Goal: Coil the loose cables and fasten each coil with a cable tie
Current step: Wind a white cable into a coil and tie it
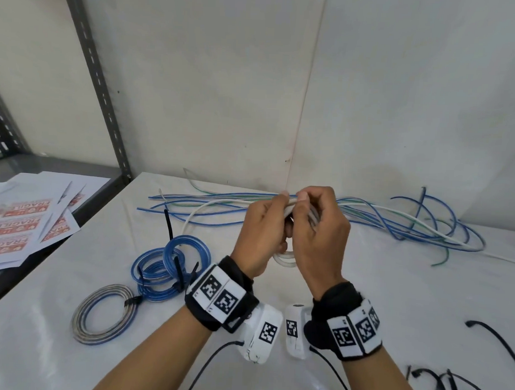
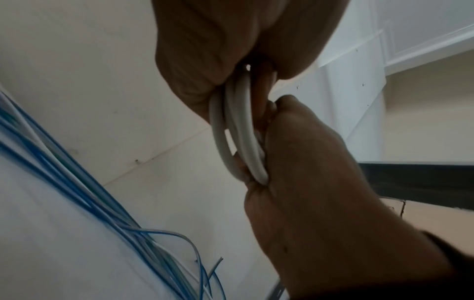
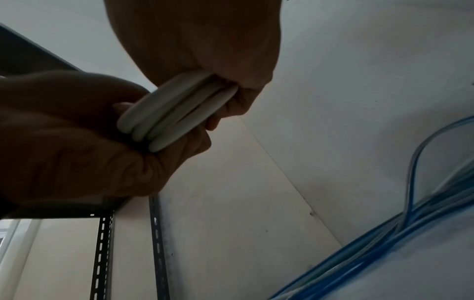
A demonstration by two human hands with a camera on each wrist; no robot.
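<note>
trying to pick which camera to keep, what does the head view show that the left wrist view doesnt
Only the head view shows the tied blue coils, the grey-and-blue coil, spare black cable ties, the printed sheets and the wrist bands.

Only the left wrist view shows the white coil from below, its separate loops emerging beneath the hands.

Both show the left hand and right hand gripping the white coil, and the loose blue cables on the table.

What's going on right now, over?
Left hand and right hand both grip the white cable coil, raised above the table. No tie on it yet. Loose blue cables wait behind; nothing blocking.
</note>
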